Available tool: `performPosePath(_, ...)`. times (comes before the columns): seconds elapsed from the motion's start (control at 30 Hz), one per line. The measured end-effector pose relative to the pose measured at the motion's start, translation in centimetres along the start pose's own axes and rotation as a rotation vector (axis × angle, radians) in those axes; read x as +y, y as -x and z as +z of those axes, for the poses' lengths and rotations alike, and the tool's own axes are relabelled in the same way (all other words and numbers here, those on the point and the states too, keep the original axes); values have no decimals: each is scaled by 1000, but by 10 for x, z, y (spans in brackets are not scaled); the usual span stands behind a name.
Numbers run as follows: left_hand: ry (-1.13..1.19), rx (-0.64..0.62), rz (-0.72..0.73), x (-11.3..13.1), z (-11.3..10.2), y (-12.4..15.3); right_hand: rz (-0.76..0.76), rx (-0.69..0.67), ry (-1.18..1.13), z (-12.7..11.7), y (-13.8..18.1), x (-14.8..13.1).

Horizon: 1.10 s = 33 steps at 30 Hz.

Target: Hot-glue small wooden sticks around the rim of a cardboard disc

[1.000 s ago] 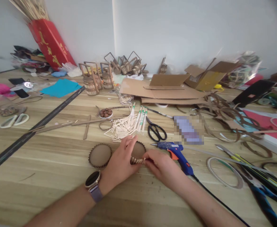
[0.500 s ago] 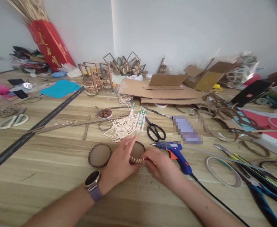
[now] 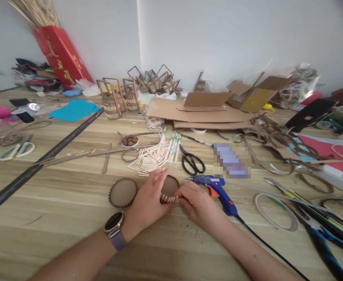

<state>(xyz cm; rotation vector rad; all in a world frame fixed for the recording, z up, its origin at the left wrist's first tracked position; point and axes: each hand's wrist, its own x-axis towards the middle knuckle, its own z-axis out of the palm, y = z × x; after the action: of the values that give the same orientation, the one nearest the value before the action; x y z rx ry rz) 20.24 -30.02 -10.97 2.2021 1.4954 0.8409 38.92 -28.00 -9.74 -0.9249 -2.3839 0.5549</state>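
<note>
My left hand point(image 3: 149, 201), a watch on its wrist, is curled over a round cardboard disc point(image 3: 170, 185) on the wooden table point(image 3: 60, 203) and holds it down. A row of short wooden sticks point(image 3: 168, 199) stands along the disc's near rim. My right hand point(image 3: 196, 203) pinches the right end of that row with closed fingers. A second round cardboard disc point(image 3: 123, 192) lies flat just left of my left hand. A blue glue gun point(image 3: 217, 187) rests right behind my right hand, its cord trailing to the lower right.
A pile of cut sticks point(image 3: 154, 155) and black scissors point(image 3: 191, 162) lie beyond my hands. Finished small baskets point(image 3: 113, 102), flat cardboard sheets point(image 3: 200, 111), cardboard strips point(image 3: 274, 140), a long black ruler point(image 3: 42, 160) and white scissors point(image 3: 16, 150) crowd the table's back and sides.
</note>
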Motion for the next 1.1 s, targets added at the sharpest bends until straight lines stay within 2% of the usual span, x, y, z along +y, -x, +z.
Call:
performPosePath(0.4, 23, 27, 19, -3, 5, 2, -14, -6, 5, 1, -1, 1)
performPosePath(0.73, 42, 36, 53, -7, 4, 1, -7, -23, 88, -2, 1, -4)
performPosePath(0.9, 66, 27, 42, -8, 1, 1, -30, 17, 164, -3, 3, -5)
performPosePath(1.0, 84, -2, -1, -9, -3, 0, -29, 61, 206, -12, 2, -2)
performPosePath(1.1, 86, -11, -45, -10, -5, 0, 20, 87, 230, -32, 1, 4)
